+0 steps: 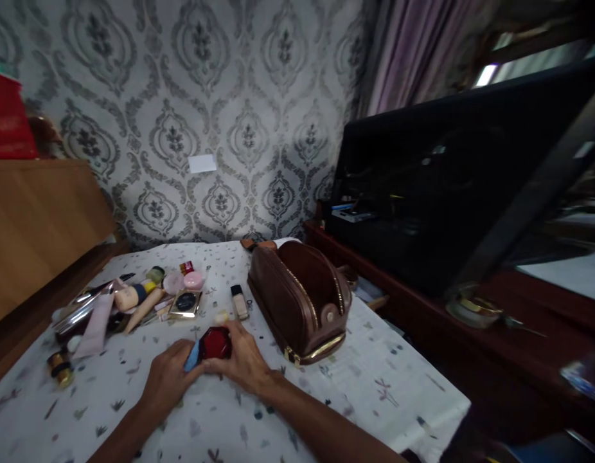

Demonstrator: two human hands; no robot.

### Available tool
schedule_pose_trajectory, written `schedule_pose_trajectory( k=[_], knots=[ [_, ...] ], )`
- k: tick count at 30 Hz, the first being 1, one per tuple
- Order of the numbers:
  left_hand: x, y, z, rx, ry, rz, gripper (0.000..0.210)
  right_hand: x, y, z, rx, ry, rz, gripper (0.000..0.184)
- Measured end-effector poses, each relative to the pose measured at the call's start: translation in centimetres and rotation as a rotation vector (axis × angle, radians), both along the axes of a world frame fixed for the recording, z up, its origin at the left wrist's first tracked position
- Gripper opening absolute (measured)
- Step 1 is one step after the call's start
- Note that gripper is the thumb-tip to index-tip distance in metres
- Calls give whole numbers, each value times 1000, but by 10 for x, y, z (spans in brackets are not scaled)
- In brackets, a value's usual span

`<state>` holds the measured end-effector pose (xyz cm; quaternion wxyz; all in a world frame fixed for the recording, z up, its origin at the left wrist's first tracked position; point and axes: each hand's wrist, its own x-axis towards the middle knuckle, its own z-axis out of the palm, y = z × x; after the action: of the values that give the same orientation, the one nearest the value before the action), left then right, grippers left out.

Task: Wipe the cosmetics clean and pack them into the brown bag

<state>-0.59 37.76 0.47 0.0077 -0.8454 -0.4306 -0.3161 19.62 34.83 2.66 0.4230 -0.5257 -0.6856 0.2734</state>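
Observation:
My right hand [247, 357] grips a dark red, many-sided glossy container [216, 343] by its right side; it may be a compact or a jar. My left hand [167, 372] is closed on a small light-blue piece [192, 357], perhaps a cloth or wipe, pressed against the container's left side. Just beyond the hands stands a foundation bottle [239, 302] with a black cap. To the right, a brown cosmetic bag [297, 305] sits unzipped, its mouth gaping. Left of the hands lie a gold-edged compact [186, 303] and a pink round jar [194, 280].
A pile of cosmetics, with a pink tube [94, 328] and a silver bottle [83, 316], covers the table's left side. A gold-and-black small bottle [60, 368] lies nearer. A wooden cabinet [42, 225] borders the left; a dark screen [437, 173] rises on the right.

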Motion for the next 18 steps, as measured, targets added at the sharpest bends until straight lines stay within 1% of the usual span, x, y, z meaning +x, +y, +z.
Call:
schedule_pose_trajectory(
  k=[4,6,8,10,13,18],
  knots=[
    [-1,5,-9,117,-3,-46,53,0,4,-5,-19,-13,-47,67],
    [-3,8,-10,121,7,-41,55,0,6,-7,-26,-20,-52,67],
    [-4,10,-8,95,26,-63,58,1,6,-8,-25,-22,-61,67],
    [-5,10,-2,64,37,-91,58,1,6,-7,-13,4,-79,67],
    [-3,8,12,-1,21,-119,54,2,5,-2,10,93,-112,63],
    [10,3,40,-124,-115,-109,44,4,4,14,27,188,-194,58]
  ],
)
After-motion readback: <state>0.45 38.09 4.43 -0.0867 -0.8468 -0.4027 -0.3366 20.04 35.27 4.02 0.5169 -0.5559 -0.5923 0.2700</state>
